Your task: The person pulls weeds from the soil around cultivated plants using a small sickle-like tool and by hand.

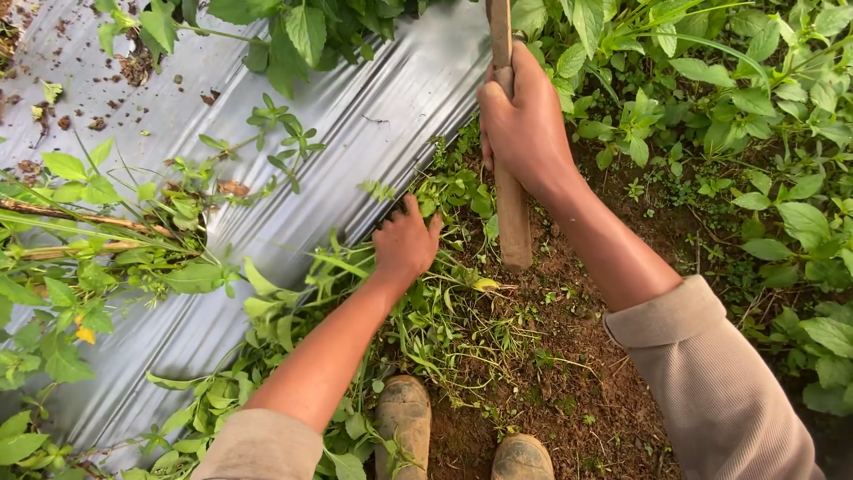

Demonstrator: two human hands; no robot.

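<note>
the wooden handle [511,191] stands nearly upright over bare soil [569,373], its lower end just beside the weeds [435,311]. the right hand [524,124] is wrapped tight around it. the left hand [405,242] is closed on weeds at the edge of the silver plastic sheet [355,116], above two muddy boots [404,418].

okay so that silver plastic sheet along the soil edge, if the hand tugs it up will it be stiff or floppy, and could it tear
The silver plastic sheet shows soft ripples and creases, so it probably lifts floppy and light. It looks thin, so a hard tug from the left hand could tear it. Plant stems and soil crumbs lying on it may drag against the pull.
</note>
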